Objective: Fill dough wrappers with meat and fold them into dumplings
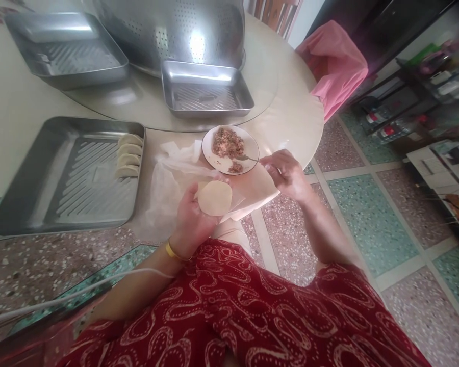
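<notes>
Left hand (191, 219) cups wrapper (214, 198); right hand (286, 173) hides spoon (247, 158) handle.

Single head-worn view, steeply down and forward, close over the table edge (290, 127) and lap.
</notes>
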The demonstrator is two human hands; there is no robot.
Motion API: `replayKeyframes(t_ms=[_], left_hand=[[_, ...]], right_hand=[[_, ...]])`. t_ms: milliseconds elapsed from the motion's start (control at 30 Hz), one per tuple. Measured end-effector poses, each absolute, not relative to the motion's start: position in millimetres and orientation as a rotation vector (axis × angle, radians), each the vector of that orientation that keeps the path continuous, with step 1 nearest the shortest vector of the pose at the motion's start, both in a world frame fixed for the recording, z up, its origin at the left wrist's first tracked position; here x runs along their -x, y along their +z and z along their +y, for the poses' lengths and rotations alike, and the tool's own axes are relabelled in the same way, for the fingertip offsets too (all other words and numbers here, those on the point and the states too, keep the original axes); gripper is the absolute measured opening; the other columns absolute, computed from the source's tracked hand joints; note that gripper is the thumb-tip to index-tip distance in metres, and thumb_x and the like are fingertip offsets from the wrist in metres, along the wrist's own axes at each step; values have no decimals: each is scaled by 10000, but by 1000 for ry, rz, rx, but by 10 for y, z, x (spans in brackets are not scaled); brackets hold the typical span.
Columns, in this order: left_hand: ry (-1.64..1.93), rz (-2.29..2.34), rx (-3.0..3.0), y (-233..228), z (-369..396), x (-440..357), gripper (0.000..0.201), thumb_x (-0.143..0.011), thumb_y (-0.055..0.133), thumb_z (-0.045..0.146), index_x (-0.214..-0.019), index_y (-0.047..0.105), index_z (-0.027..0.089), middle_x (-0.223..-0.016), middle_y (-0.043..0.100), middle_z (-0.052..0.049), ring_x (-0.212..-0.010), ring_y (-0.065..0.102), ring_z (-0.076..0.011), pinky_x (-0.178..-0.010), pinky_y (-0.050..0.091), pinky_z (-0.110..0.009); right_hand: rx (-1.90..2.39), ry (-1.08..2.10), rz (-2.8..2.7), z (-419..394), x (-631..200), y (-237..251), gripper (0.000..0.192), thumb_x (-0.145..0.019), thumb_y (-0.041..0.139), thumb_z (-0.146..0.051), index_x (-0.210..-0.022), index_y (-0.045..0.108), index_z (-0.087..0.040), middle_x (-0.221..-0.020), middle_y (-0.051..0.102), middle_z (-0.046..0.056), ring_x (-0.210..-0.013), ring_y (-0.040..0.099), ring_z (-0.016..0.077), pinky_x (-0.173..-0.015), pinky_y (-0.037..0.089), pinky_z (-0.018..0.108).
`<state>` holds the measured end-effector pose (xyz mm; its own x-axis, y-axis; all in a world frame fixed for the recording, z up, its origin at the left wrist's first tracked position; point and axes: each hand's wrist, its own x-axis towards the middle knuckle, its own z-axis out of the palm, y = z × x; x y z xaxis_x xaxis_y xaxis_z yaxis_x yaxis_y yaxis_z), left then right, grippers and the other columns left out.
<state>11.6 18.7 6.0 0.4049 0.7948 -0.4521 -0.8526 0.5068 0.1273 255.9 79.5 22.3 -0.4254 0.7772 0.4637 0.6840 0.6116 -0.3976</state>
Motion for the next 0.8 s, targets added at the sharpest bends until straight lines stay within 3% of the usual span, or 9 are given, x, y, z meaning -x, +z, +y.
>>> replayKeyframes(t_ms=[300,500,800], left_hand=[[1027,504,143,63,195,-124,501,-961,381,412,-1310,544,92,-1116,705,-142,-1064,672,-251,-997,519,-392],[1023,532,165,71,189,-144,493,-961,387,398,-1320,539,95,-1120,712,-144,-1096,667,-269,-1035,497,-439],[993,594,188,4,174,-139,542,-967,410,399,-1346,502,22,-1079,724,-173,-1056,689,-274,-993,530,-398]], right_hand=[[1073,340,-2210,738,-2611,220,202,-981,491,-354,-976,682,-288,-894,731,16,-870,637,217,-825,496,431],[1263,331,-2142,692,-2500,284,249,-978,420,-279,-978,660,-215,-856,666,60,-817,613,210,-744,526,411],[1104,312,-2174,465,-2259,-52,226,-986,407,-222,-1052,622,-247,-884,672,56,-897,630,221,-728,557,412]])
